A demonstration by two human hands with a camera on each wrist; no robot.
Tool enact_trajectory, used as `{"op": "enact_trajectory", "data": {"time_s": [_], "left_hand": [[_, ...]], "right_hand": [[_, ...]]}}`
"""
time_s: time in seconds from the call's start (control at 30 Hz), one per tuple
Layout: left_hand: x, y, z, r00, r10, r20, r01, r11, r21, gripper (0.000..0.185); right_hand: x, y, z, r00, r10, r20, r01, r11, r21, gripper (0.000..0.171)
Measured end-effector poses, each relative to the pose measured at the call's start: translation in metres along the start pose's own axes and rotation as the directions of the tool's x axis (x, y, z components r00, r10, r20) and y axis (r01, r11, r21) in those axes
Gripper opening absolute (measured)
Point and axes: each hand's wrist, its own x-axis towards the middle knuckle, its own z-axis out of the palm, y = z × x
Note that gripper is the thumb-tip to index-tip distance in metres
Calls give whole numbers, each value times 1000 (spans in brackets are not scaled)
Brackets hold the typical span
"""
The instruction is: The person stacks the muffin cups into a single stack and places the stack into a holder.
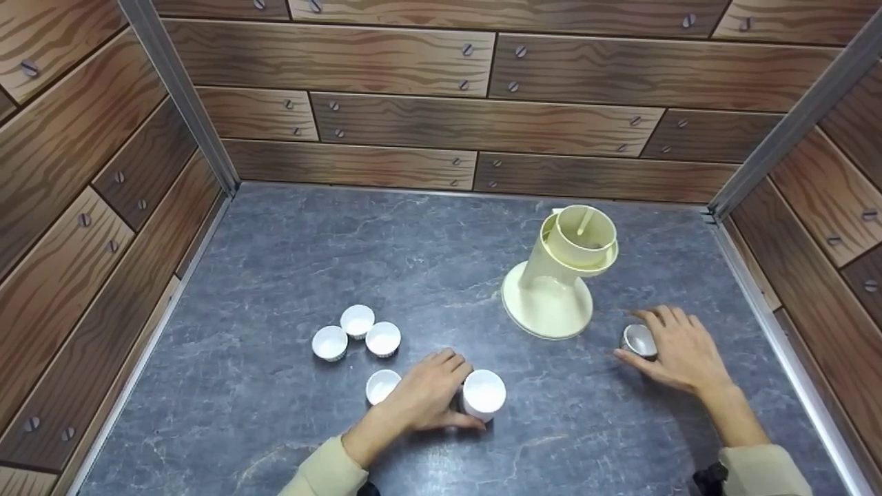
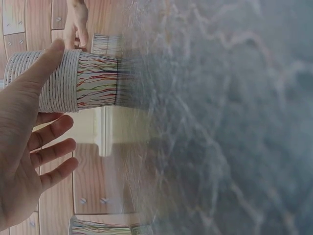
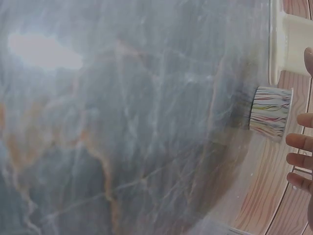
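My left hand (image 1: 431, 393) is at the left side of a stack of white paper baking cups (image 1: 484, 394), thumb in front and fingertips near its back edge. In the left wrist view the thumb overlaps the stack (image 2: 66, 81), while the other fingers spread loosely below. Coloured wavy lines run around the lowest cup. My right hand (image 1: 682, 348) is around a single baking cup (image 1: 638, 341), partly covering it in the head view. In the right wrist view the fingers (image 3: 299, 142) are spread and relaxed beside that cup (image 3: 271, 112).
A pale yellow stand (image 1: 548, 306) with a round base and a tilted open cylinder (image 1: 586, 238) is at the back right. Three baking cups (image 1: 357, 322) sit grouped at left; another (image 1: 382, 386) lies beside my left hand. Wood-patterned walls (image 1: 386, 117) enclose the grey tabletop (image 1: 310, 241).
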Motion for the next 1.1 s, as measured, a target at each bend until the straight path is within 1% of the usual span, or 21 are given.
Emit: {"op": "enact_trajectory", "data": {"time_s": [0.27,0.37,0.67,0.97,1.1], "left_hand": [[0,1,-1,1000,-5,16,5,1000,-5,75],[0,1,0,1000,-3,12,3,1000,-3,75],[-2,0,-1,1000,4,7,-4,1000,11,75],[-1,1,0,1000,-1,18,1,1000,22,76],[0,1,-1,1000,-1,10,0,1000,24,76]], "right_hand": [[-7,5,1,997,46,68,-45,999,-20,84],[-8,6,1,995,56,85,-54,998,-25,84],[-11,8,6,992,71,100,-69,997,-21,81],[-11,10,5,991,86,101,-85,996,-7,79],[-11,10,5,990,91,104,-90,996,-8,78]]}}
